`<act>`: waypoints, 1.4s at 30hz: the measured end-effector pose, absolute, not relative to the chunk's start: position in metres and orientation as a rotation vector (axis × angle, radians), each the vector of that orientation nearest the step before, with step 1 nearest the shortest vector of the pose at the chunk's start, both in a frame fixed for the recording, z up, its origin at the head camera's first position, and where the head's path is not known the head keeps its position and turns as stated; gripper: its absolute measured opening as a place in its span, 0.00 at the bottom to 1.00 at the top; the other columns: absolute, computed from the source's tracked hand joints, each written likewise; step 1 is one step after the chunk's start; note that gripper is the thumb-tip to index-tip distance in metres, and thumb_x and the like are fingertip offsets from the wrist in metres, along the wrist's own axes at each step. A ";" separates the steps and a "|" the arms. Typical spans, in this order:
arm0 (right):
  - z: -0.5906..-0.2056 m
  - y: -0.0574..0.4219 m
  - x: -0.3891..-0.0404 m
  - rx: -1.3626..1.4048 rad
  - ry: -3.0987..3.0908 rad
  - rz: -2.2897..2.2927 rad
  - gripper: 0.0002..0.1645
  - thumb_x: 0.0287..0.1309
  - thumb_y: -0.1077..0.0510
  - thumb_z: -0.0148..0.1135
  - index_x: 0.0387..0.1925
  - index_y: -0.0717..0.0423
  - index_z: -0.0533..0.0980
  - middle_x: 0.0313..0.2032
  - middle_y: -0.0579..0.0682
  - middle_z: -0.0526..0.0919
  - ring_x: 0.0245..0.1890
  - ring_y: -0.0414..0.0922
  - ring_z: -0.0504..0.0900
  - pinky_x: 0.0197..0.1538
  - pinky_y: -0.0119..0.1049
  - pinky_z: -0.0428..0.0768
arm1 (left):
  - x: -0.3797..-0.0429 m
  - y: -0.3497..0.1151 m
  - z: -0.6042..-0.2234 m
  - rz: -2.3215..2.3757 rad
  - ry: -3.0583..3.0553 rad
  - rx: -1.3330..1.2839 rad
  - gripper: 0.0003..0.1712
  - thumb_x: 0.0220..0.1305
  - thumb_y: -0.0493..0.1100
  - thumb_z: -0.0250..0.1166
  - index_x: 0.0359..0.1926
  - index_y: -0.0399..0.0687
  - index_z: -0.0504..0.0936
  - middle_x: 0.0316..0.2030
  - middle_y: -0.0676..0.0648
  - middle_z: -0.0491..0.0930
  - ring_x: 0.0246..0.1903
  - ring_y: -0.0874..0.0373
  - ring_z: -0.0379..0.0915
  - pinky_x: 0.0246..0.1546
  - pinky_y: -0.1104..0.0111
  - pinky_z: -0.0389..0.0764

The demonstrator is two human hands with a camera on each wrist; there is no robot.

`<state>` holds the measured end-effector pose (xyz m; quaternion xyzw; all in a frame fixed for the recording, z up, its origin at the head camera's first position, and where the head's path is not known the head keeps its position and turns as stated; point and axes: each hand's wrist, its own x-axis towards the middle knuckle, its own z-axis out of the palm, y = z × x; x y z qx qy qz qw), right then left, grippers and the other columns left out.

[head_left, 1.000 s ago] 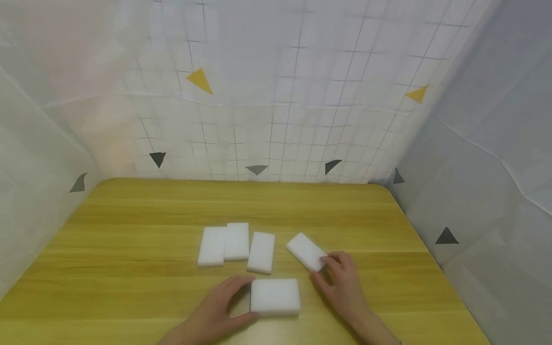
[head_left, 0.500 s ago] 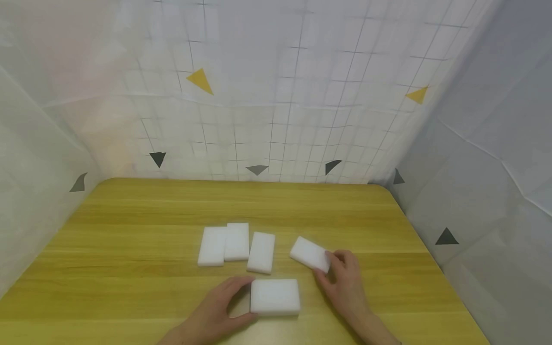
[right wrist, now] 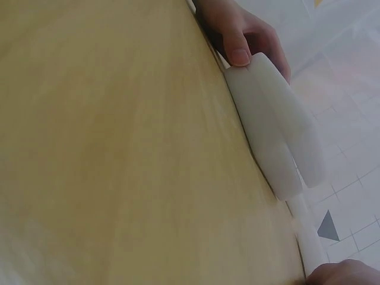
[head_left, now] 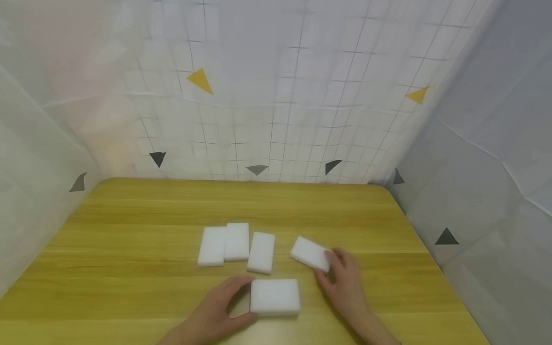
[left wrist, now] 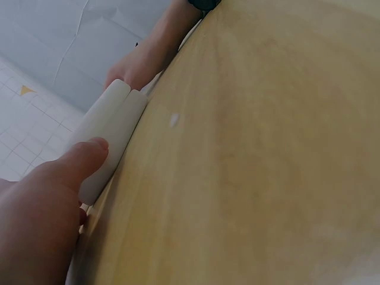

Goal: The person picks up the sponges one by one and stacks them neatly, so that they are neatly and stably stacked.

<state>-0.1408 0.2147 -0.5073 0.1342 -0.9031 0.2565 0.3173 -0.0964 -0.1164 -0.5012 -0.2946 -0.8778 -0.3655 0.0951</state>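
Observation:
My left hand (head_left: 215,306) grips the left end of two white sponges (head_left: 275,297) stacked flat near the front of the table, thumb on the near side and fingers on the far side. Two layers show in the left wrist view, where the thumb lies along the stack (left wrist: 116,124). My right hand (head_left: 345,282) pinches the right end of another white sponge (head_left: 308,254), which lies slantwise on the table to the right. In the right wrist view only part of this hand (right wrist: 347,274) shows at the bottom corner.
Beyond the stack lie three more white sponges: one on the left (head_left: 211,247), one beside and touching it (head_left: 237,242), and a slightly tilted one (head_left: 261,252). The wood-grain table (head_left: 129,297) is enclosed by white sheets (head_left: 254,129) at the back and sides.
The sponge in my right hand has turned so its long side lies more crosswise, and shifted slightly right, mostly in the first half second. My left hand and the stack stay put.

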 end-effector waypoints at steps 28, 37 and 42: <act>-0.504 0.212 -0.139 0.233 -2.500 0.707 0.34 0.46 0.55 0.79 0.53 0.67 0.76 0.50 0.63 0.78 0.52 0.60 0.75 0.55 0.58 0.76 | -0.097 -0.117 -0.503 -1.083 -2.578 -0.896 0.37 0.59 0.63 0.70 0.66 0.58 0.72 0.60 0.64 0.74 0.58 0.63 0.75 0.58 0.62 0.81; -0.503 0.212 -0.139 0.212 -2.529 0.722 0.34 0.48 0.53 0.78 0.54 0.66 0.76 0.51 0.62 0.78 0.53 0.58 0.74 0.57 0.56 0.76 | -0.096 -0.116 -0.503 -1.073 -2.609 -0.862 0.38 0.58 0.64 0.70 0.66 0.58 0.73 0.60 0.65 0.75 0.58 0.63 0.75 0.58 0.62 0.81; -0.503 0.212 -0.140 0.210 -2.520 0.739 0.34 0.49 0.53 0.78 0.54 0.66 0.76 0.52 0.62 0.78 0.53 0.58 0.74 0.57 0.56 0.76 | -0.097 -0.116 -0.503 -1.072 -2.600 -0.868 0.38 0.58 0.64 0.70 0.66 0.57 0.73 0.59 0.64 0.75 0.58 0.63 0.75 0.58 0.62 0.81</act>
